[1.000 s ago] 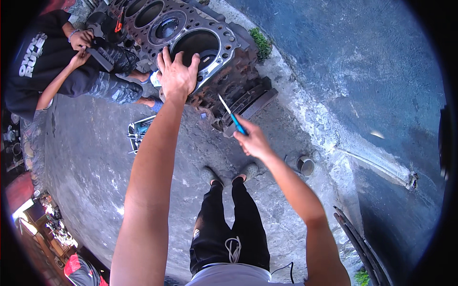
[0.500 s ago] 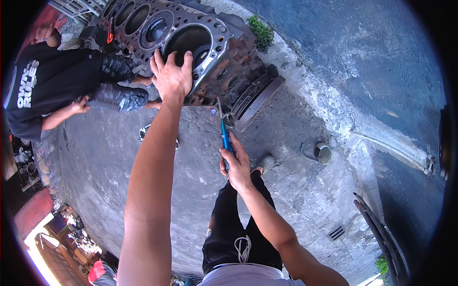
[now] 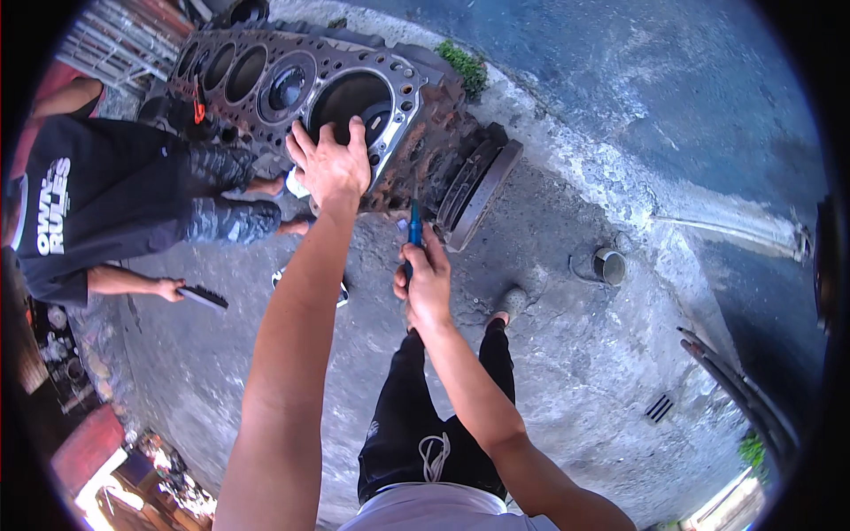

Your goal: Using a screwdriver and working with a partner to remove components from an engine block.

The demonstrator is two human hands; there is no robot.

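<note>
Left hand [image 3: 332, 168] rests flat, fingers spread, on the near edge of the engine block [image 3: 292, 84], beside its nearest cylinder bore. Right hand [image 3: 427, 281] is closed around a blue-handled tool [image 3: 413, 232], tip pointing toward the block's rusty right end. Another person [image 3: 115, 208] crouches at left, holding a brush [image 3: 202, 298].

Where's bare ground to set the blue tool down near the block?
Bare concrete lies right of the engine block, between its flywheel end and the small can. Left is crowded: a crouching person, their brush, a tray.
</note>
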